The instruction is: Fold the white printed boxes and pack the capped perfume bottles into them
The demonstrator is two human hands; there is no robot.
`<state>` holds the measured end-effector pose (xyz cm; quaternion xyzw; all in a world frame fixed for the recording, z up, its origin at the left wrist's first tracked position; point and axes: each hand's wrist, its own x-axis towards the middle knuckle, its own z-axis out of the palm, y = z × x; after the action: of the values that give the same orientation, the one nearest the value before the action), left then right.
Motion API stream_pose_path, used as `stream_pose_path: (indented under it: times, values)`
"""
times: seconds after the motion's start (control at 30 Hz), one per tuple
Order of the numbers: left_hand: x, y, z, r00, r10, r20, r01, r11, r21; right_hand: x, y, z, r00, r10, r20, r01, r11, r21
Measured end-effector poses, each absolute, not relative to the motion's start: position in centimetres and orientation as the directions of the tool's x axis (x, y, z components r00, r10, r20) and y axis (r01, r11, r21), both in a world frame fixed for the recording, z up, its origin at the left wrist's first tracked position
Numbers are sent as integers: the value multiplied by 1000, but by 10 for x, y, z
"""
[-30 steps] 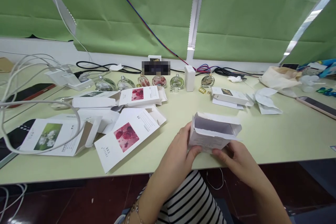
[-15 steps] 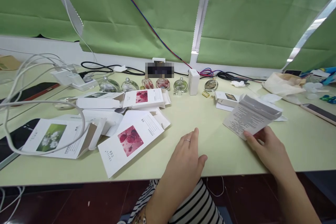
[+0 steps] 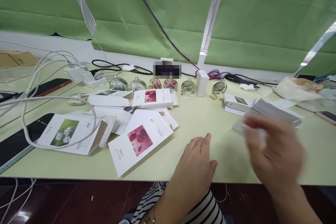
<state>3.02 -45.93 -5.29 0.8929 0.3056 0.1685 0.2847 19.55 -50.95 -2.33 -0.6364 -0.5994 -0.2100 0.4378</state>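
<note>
My left hand (image 3: 194,162) rests flat at the front of the table with its fingers stretched out, a ring on one finger, holding nothing. Blurred by motion, my right hand (image 3: 275,150) is over the right side, in front of a printed white carton (image 3: 278,110). A gap shows between thumb and fingers, with nothing seen in them; the hand hides part of the carton. Left of my left hand lies a white box with a rose picture (image 3: 140,140). Several round glass perfume bottles (image 3: 188,86) stand in a row at the back.
More opened boxes (image 3: 70,133) lie at left, beneath a looped white cable (image 3: 25,122). A small upright white box (image 3: 202,83) stands among the bottles, near a gold cap (image 3: 213,96). A cloth bag (image 3: 296,91) and a phone (image 3: 327,117) are at far right.
My right hand has let go of the printed carton and come nearer to me. The carton now lies on the table. My left hand stays flat; the view has shifted slightly left.
</note>
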Motion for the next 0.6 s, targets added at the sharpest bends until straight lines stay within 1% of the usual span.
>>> stream_pose_path:
  times: [0.03,0.1,0.13,0.17,0.23,0.33,0.47,0.6]
  values:
    - [30,-459,-53,754,643,135,446,-652,613,189,-483,-16,127,611,781,948,156,-276]
    - [30,-460,-54,748,648,143,443,-649,619,184,-423,-5,59,727,684,930,210,-303]
    - [31,-460,-54,746,651,141,443,-644,623,184,-393,-1,59,772,633,931,185,-313]
    - [31,-460,-54,743,655,136,447,-637,628,185,-365,3,77,819,568,945,121,-302]
    - [31,-460,-53,738,664,123,455,-623,636,186,-318,9,160,897,412,969,-64,-238]
    - [30,-461,-51,736,667,119,451,-613,649,185,-274,17,188,929,319,971,-127,-204]
    - [29,-462,-50,742,659,118,435,-609,663,187,-251,20,210,953,217,971,-178,-159]
    - [28,-462,-51,736,667,110,435,-592,678,193,-253,21,167,962,218,982,-142,-125]
